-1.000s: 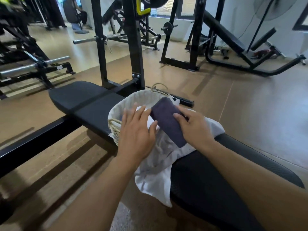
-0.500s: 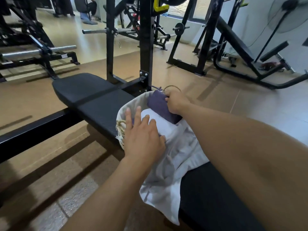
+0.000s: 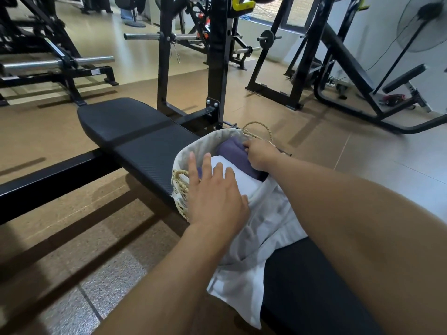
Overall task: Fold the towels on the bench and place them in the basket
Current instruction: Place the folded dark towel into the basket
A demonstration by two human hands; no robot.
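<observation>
Right hand point(image 3: 260, 154) grips the purple towel point(image 3: 233, 154) at the basket point(image 3: 191, 151) rim's two o'clock. Left hand point(image 3: 215, 197) open — flat at seven o'clock; bare bench point(image 3: 135, 131) toward ten.

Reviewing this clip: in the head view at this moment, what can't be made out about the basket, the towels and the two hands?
- Basket floor and near rim: hidden by the towels and left hand.
- Purple towel: its right end sits under the right hand, so the grip is unclear.
- White folded towel: partly under the left fingers.
- Loose white cloth: upper part behind both forearms; liner or towel, cannot tell.
- Bench near end: cut off by the frame's bottom edge.
</observation>
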